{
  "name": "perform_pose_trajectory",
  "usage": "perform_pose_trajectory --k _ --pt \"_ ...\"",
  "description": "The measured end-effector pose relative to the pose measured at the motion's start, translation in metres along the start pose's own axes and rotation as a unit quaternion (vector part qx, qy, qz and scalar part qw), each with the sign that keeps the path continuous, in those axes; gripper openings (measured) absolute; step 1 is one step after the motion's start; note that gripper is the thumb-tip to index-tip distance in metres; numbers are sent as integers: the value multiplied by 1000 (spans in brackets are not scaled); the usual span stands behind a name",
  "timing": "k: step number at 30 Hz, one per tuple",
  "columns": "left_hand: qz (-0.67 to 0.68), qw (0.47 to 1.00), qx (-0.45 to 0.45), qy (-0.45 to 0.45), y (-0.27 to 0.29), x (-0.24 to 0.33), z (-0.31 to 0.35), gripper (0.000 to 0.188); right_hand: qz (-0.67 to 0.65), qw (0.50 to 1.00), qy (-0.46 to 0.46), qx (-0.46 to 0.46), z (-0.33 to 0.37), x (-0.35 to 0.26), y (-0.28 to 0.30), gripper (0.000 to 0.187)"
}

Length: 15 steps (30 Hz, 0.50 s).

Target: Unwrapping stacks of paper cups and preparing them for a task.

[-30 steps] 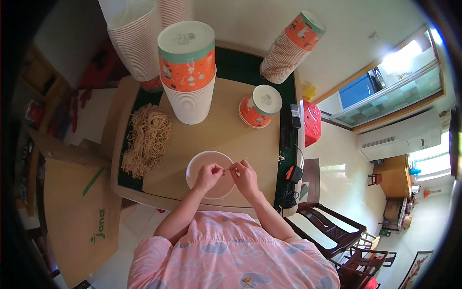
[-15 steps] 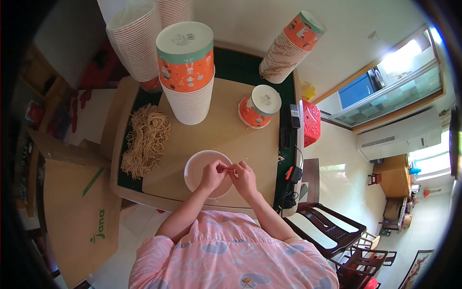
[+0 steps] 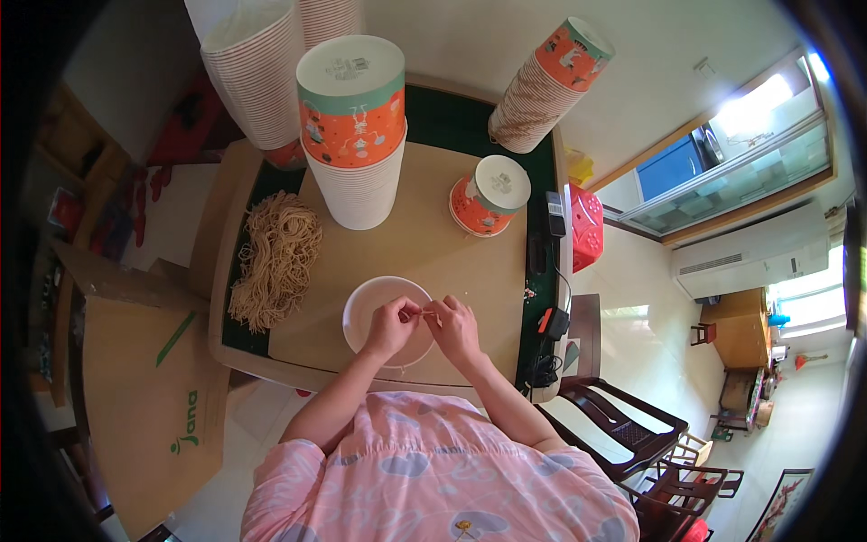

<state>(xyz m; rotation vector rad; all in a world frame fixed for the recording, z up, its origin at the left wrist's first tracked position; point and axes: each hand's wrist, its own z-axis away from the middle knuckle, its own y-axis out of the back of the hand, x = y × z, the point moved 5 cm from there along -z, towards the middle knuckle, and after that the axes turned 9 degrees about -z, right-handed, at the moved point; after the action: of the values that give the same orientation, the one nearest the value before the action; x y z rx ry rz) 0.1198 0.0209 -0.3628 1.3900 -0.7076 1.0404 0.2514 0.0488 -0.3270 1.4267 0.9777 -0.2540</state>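
Note:
Both my hands meet over the right half of a white paper bucket or bowl (image 3: 361, 312) at the table's near side. My left hand (image 3: 390, 327) is closed, its thumb and index finger pinched together. Almost touching it, my right hand (image 3: 453, 327) makes a pinch too. Whatever lies between the fingertips is too small to make out. Left of the bowl lies a heap of tan string (image 3: 275, 262). Beyond it stands a tall stack of upside-down paper buckets (image 3: 354, 126), orange and green at the top. A short orange bucket stack (image 3: 490, 195) sits at the right.
More bucket stacks stand at the back left (image 3: 256, 81) and back right (image 3: 549, 86). A power strip with a black and orange plug (image 3: 553, 321) runs along the table's right edge. A cardboard box (image 3: 153, 388) stands on the floor at left, a dark wooden chair (image 3: 623, 425) at right.
The view has shifted slightly. My hands stay together over the bowl, with small finger movements; nothing else has visibly moved.

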Motion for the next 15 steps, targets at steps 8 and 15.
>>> perform_pose_trajectory --k 8,15 --pt "97 995 7 -1 -8 -27 2 11 -10 1000 19 -4 0 1 -4 5" --pt "96 992 -18 81 -9 -29 4 8 -20 1000 10 -3 1 2 -5 5"
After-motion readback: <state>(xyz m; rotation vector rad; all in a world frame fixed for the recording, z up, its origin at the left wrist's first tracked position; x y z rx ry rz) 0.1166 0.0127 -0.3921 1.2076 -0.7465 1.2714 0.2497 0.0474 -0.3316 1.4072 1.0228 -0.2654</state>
